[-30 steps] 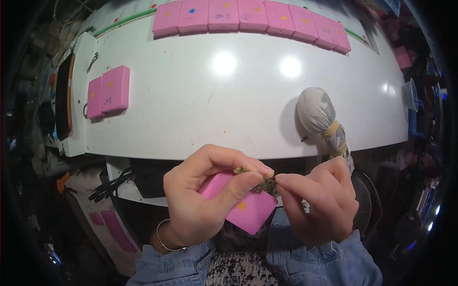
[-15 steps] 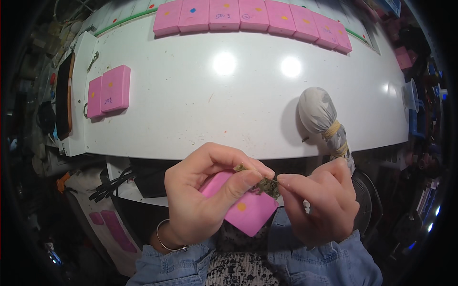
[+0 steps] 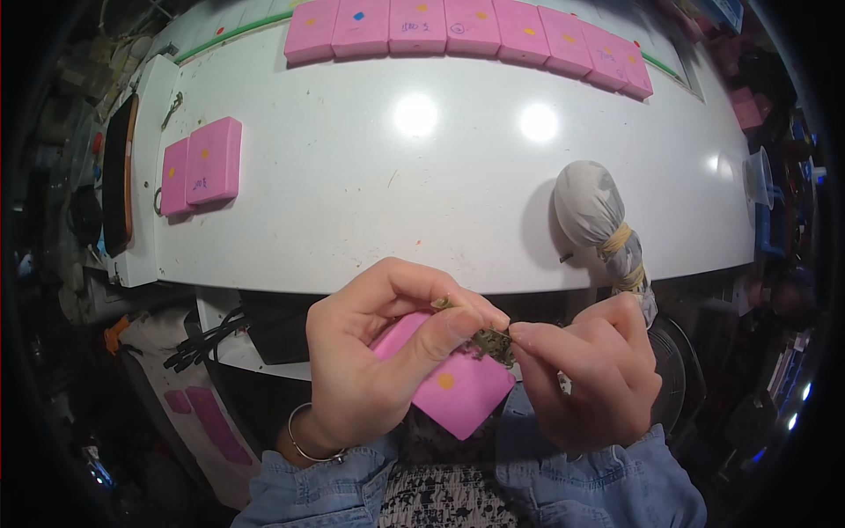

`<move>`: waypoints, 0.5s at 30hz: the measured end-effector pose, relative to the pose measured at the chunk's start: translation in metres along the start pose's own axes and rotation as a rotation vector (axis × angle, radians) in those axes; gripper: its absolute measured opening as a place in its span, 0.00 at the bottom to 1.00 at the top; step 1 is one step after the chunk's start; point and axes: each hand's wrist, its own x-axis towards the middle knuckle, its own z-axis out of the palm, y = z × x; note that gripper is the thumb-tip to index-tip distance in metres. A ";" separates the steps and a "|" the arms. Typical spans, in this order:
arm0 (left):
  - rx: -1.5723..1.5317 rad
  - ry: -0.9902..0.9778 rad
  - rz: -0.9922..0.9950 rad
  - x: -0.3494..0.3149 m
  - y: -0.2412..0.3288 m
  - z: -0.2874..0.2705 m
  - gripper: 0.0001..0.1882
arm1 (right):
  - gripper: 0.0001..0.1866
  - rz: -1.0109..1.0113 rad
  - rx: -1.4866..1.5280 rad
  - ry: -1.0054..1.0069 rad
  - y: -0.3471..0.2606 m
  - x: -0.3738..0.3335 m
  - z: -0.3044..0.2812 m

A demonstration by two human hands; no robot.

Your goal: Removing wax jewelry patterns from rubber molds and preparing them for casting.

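Note:
Close to my body, in front of the table's near edge, my left hand (image 3: 374,348) is closed around a pink foam-like block (image 3: 466,396) with a yellow dot. Its thumb and forefinger press together over a small greenish bit (image 3: 441,303). Crumbly green-brown plant-like material (image 3: 495,347) shows beside the block, between my two hands. My right hand (image 3: 594,374) is closed in a pinch, its fingertips almost touching the left ones. A thin strand seems to run between both sets of fingertips, too fine to identify.
The white table (image 3: 334,194) carries a row of pink blocks (image 3: 471,31) at the back and two more (image 3: 214,160) at left. A cloth-wrapped lamp-like object (image 3: 591,207), tied with yellow bands, stands at right. A dark flat device (image 3: 120,176) leans at far left; black cables (image 3: 207,343) hang below.
The hands and block stay nearly in place. My fingertips have shifted slightly, and the view has moved a little.

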 end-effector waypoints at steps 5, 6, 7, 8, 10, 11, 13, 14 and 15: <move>-0.006 -0.008 -0.013 0.001 -0.001 0.000 0.13 | 0.17 0.042 -0.027 -0.002 -0.002 0.001 0.000; -0.003 -0.002 -0.013 0.000 0.000 0.001 0.13 | 0.17 0.050 -0.022 -0.009 -0.003 0.001 0.000; -0.001 0.004 -0.012 0.000 0.000 0.001 0.12 | 0.17 0.057 -0.017 -0.016 -0.003 0.001 -0.001; -0.002 0.004 -0.012 0.000 0.000 0.001 0.12 | 0.17 0.058 -0.018 -0.016 -0.003 0.001 -0.001; -0.016 0.002 -0.023 -0.001 0.000 0.001 0.12 | 0.15 0.077 -0.015 -0.046 -0.003 0.002 -0.002; -0.016 0.002 -0.023 -0.001 0.000 0.001 0.12 | 0.15 0.077 -0.015 -0.046 -0.003 0.003 -0.003; 0.068 0.053 0.023 -0.001 0.000 0.002 0.10 | 0.14 0.172 -0.015 -0.081 -0.005 0.004 -0.003; 0.068 0.053 0.022 0.000 -0.002 0.000 0.10 | 0.14 0.172 -0.015 -0.081 -0.005 0.004 -0.004; 0.199 0.028 0.156 0.001 -0.004 -0.004 0.09 | 0.14 0.182 -0.002 -0.087 -0.005 0.004 -0.006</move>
